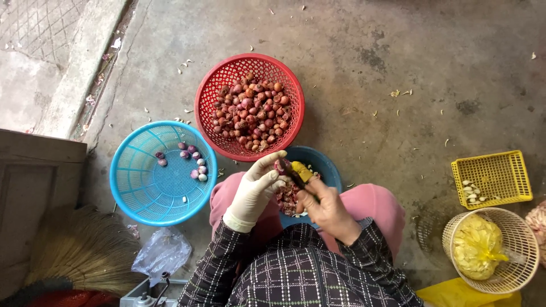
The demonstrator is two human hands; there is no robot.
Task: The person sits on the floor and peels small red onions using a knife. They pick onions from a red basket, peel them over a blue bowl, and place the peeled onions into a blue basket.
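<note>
The person sits over a dark blue bowl (325, 165) held between the knees, peeling a shallot (281, 166). The left hand (256, 190), in a pale rubber glove, has its fingers closed round the shallot, holding it above the bowl's near-left rim. The bare right hand (327, 209) is clenched on the handle of a small knife (293, 173), whose blade lies against the shallot. Peelings and a yellow scrap lie in the bowl beneath.

Just beyond, touching the bowl's far rim, a red basket (207, 113) holds a heap of unpeeled shallots (250, 111). To its left, a light blue basket (133, 187) holds a few peeled shallots (196, 165). At the right edge sit a yellow square basket (512, 162) with garlic cloves and a cream round basket (526, 239) with a yellow bag (475, 244). A straw broom (79, 250) lies near left.
</note>
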